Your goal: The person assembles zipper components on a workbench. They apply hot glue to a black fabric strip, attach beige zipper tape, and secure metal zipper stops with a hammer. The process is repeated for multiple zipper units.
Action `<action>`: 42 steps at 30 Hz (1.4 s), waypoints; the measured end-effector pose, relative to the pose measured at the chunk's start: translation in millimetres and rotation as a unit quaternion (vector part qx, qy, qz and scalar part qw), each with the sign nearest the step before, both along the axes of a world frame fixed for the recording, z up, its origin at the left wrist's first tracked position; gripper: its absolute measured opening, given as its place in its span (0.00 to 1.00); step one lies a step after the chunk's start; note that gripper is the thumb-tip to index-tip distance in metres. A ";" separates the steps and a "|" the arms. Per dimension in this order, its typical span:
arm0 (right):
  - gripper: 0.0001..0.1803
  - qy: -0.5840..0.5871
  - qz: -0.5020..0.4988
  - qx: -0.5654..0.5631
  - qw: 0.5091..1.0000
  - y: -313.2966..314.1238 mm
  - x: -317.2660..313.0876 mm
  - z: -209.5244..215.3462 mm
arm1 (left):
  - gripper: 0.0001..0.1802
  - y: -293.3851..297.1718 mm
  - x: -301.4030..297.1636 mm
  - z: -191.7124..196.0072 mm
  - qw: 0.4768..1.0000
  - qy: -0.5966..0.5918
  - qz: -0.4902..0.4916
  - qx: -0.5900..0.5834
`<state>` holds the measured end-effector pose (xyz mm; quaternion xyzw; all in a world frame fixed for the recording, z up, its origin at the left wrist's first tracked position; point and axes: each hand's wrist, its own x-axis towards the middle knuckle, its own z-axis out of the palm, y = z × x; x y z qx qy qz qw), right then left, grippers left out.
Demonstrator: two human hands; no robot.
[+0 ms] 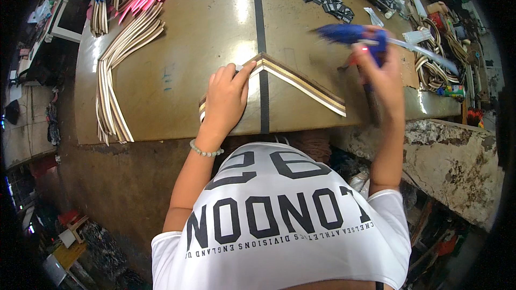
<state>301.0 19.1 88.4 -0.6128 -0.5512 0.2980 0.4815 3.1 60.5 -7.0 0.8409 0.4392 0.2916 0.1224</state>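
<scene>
Left hand (pixel 226 92), half curled, presses a peaked strip (pixel 303 85) (flat, striped); right hand (pixel 382 70) clasps a blue glue gun (pixel 349 33).

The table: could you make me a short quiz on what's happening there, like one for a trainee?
1. Which hand holds the blue glue gun?
2. True or false: the striped strap lies in one straight line.
3. What does the strap's bend lie over? (a) the black strip (b) the pink strips (c) the blue coil

Key:
1. The right hand.
2. False; it bends near the left hand.
3. a
</scene>
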 end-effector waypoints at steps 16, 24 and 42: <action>0.29 -0.212 0.103 -0.050 0.971 40.7 -57.0 -29.7 | 0.21 -0.9 -0.2 3.0 1.000 -0.016 0.001 -0.005; 0.28 -0.219 0.124 -0.080 0.964 11.7 -59.4 -23.6 | 0.21 -0.5 0.4 -0.2 1.000 -0.011 -0.002 0.006; 0.29 -0.366 -0.448 -0.162 0.799 -67.9 158.5 -57.8 | 0.14 -17.6 -23.7 48.6 0.997 -0.032 0.068 -0.005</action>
